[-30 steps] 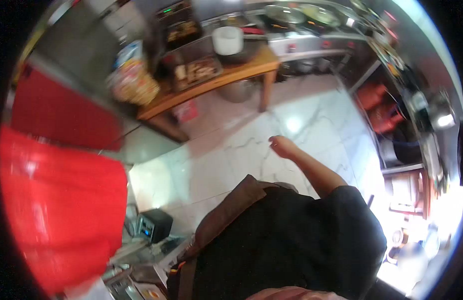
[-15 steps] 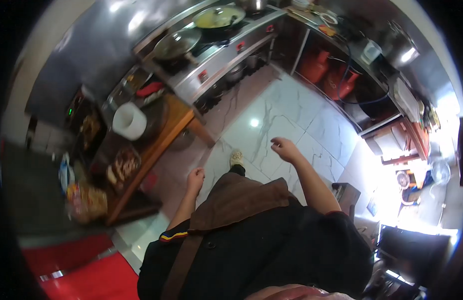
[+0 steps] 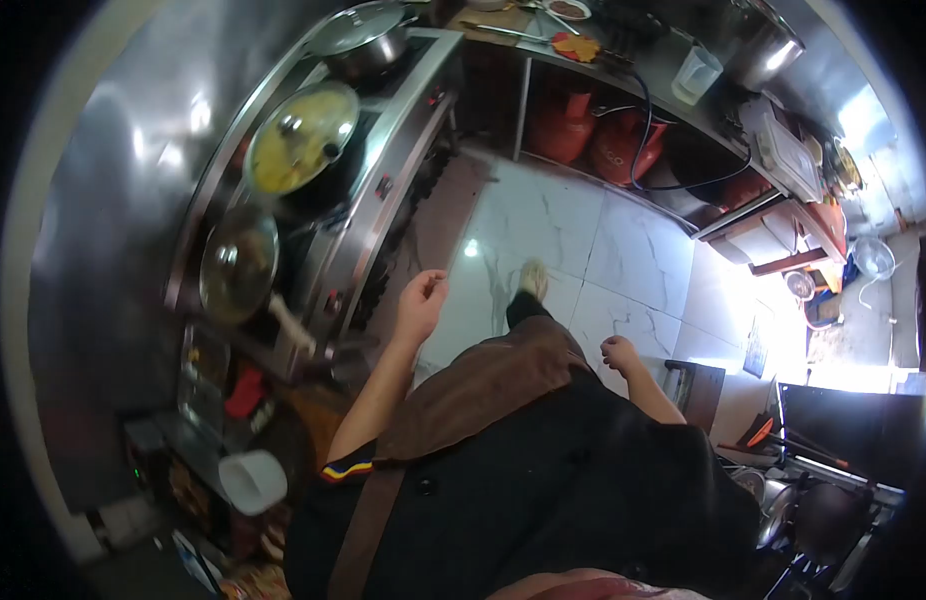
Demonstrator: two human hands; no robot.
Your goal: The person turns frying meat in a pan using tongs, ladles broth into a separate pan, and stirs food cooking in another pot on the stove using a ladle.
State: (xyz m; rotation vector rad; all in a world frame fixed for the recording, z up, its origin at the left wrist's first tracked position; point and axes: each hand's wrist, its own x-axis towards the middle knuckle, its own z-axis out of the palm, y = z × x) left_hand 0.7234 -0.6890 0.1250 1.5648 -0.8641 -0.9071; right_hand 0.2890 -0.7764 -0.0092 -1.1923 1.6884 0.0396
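Observation:
My left hand (image 3: pixel 420 305) is raised in front of my waist, its fingers curled loosely together with nothing in them. It is closest to the front of the stove (image 3: pixel 368 215) but apart from it. My right hand (image 3: pixel 617 353) hangs beside the brown apron (image 3: pixel 483 385), over the tiled floor, its fingers folded in and nothing visible in them. On the stove are a lidded wok with yellow food (image 3: pixel 301 135), a smaller covered wok (image 3: pixel 240 265) with a handle pointing toward me, and a lidded steel pot (image 3: pixel 361 40).
Red gas cylinders (image 3: pixel 563 128) stand under a counter ahead, with a dark hose hanging in front. A clear plastic jug (image 3: pixel 696 75) and a large steel pot (image 3: pixel 761 48) are on that counter. A white tub (image 3: pixel 252 482) sits at lower left. Pans (image 3: pixel 828 515) are at lower right.
My view has turned and moved forward, bringing the stove closer on the left and the white tub lower. My left hand has swung forward and my right hand back, with one foot ahead.

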